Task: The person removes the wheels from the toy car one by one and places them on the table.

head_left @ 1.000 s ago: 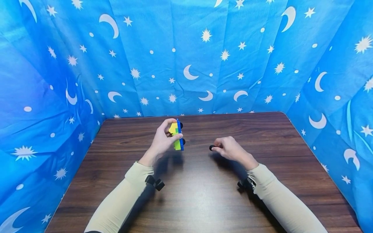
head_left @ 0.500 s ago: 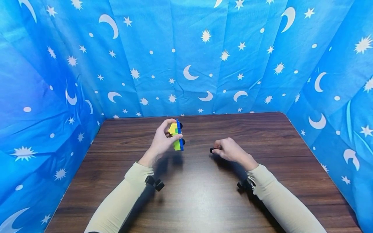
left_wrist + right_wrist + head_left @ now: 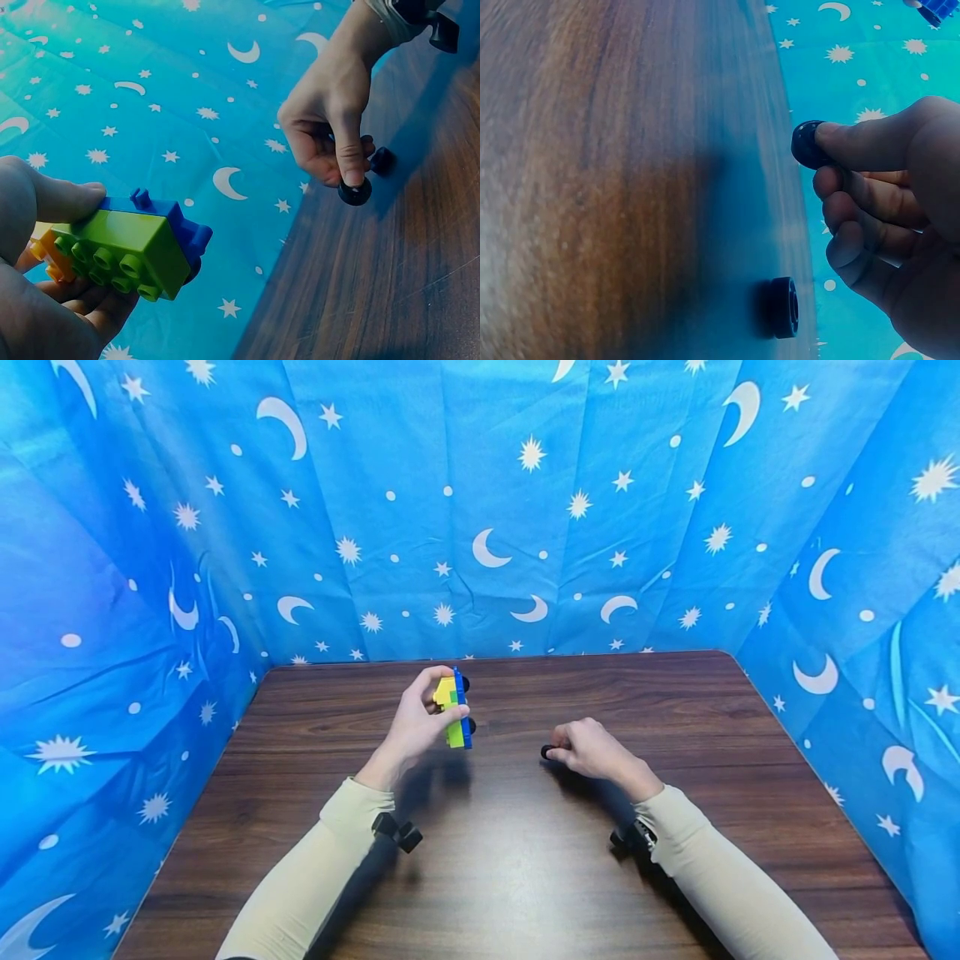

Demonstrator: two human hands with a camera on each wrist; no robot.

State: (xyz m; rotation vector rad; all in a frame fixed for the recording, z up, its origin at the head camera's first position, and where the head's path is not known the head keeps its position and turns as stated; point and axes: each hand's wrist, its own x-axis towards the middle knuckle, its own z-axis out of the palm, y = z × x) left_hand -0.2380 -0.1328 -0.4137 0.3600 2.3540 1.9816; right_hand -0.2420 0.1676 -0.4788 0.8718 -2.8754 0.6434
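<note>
My left hand (image 3: 411, 717) grips a toy block car (image 3: 456, 710) above the table, its thumb on the blue side. Turned on its side, the car has a blue base (image 3: 193, 231) with a small hook, a lime green brick (image 3: 139, 251) with studs, and yellow-orange bricks behind. Black wheels (image 3: 469, 727) face right on its underside. Between thumb and index finger, my right hand (image 3: 596, 750) pinches a small black wheel (image 3: 808, 144) low over the table. A second black wheel (image 3: 785, 307) stands near that hand, beneath it; the hand hides it in the head view.
The brown wooden table (image 3: 510, 877) reaches back to a blue curtain (image 3: 480, 510) with moons and stars, which also hangs along both sides. Black wrist cameras (image 3: 397, 832) sit at both cuffs.
My right hand has dipped slightly toward the table and nearer to me, with the pinched wheel turning a little in its fingers. The left hand and the car stay in place.
</note>
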